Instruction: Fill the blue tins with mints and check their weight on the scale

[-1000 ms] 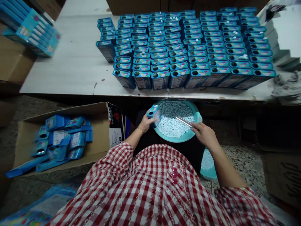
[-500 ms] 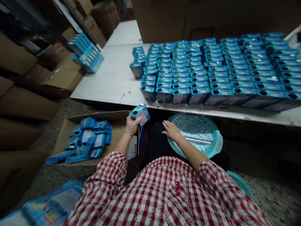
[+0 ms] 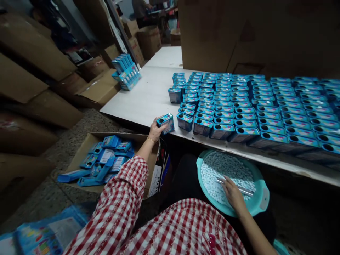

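In my left hand (image 3: 155,130) is a small blue box (image 3: 167,124) with a round dark hole in its top, held upright at the front edge of the white table (image 3: 138,106). It sits just left of the front row of similar blue boxes (image 3: 220,131). My right hand (image 3: 233,193) is closed around a shiny metal tube (image 3: 245,191), which lies on the pale blue pellets (image 3: 212,170). A turquoise basin (image 3: 262,202) contains these pellets and rests by my lap.
A cardboard carton (image 3: 90,141) on my left holds several loose blue boxes (image 3: 106,159). On the table's far left stands a display pack (image 3: 127,76). Large cartons (image 3: 23,102) line the left side, and a cardboard wall (image 3: 212,39) rises behind the rows. A printed blue bag (image 3: 47,233) lies at lower left.
My left hand has brought the blue box up to the table edge. My right hand has moved from the basin's left rim onto the metal tube. The view has shifted left.
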### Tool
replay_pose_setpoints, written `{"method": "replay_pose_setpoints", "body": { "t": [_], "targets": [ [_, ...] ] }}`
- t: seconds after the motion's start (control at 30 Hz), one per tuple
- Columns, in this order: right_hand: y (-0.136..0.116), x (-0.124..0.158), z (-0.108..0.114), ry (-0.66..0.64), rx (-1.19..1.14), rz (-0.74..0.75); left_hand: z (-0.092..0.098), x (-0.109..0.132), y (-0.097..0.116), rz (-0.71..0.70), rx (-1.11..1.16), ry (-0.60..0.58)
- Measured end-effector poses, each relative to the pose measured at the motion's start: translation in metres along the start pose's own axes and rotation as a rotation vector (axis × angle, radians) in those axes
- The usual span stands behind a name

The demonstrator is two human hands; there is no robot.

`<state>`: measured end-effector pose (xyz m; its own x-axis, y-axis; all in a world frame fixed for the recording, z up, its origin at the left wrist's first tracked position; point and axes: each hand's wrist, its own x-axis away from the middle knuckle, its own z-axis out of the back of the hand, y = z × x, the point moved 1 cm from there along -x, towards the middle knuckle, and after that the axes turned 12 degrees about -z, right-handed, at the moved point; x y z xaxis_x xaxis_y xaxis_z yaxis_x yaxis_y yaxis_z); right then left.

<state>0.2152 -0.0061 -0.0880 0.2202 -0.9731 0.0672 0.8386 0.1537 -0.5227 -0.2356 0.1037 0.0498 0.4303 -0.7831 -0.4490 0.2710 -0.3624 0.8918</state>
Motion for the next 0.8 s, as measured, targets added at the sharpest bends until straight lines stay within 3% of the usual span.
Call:
{"method": "replay_pose_setpoints", "body": {
  "t": [0.17, 0.3, 0.4, 0.5, 0.6, 0.67, 0.7, 0.73, 0.8],
  "targets": [
    [0.017, 0.017, 0.001, -0.035, -0.039, -0.073, -0.006, -0.038, -0.026, 0.075, 0.059, 0.035],
    [0.019, 0.011, 0.006, -0.014, 0.03, -0.06, -0.03, -0.079, -0.04, 0.036, -0.043, -0.021],
    [0.038, 0.006, 0.015, -0.014, 0.162, -0.044, -0.027, -0.096, -0.043, -0.033, -0.162, 0.046],
    [0.07, 0.004, 0.024, -0.042, 0.297, -0.054, 0.016, -0.089, -0.042, -0.07, -0.321, 0.217],
    [0.092, 0.001, 0.029, -0.121, 0.429, -0.078, 0.094, -0.054, -0.037, -0.022, -0.566, 0.401],
    [0.092, -0.002, 0.03, -0.192, 0.535, -0.082, 0.148, -0.018, -0.029, 0.091, -0.764, 0.439],
    [0.088, -0.003, 0.031, -0.228, 0.586, -0.08, 0.171, 0.003, -0.025, 0.183, -0.859, 0.411],
    [0.083, -0.004, 0.032, -0.256, 0.631, -0.08, 0.189, 0.024, -0.021, 0.29, -0.946, 0.309],
    [0.072, -0.005, 0.033, -0.292, 0.685, -0.079, 0.209, 0.066, -0.018, 0.536, -1.118, -0.02]
  ]
}}
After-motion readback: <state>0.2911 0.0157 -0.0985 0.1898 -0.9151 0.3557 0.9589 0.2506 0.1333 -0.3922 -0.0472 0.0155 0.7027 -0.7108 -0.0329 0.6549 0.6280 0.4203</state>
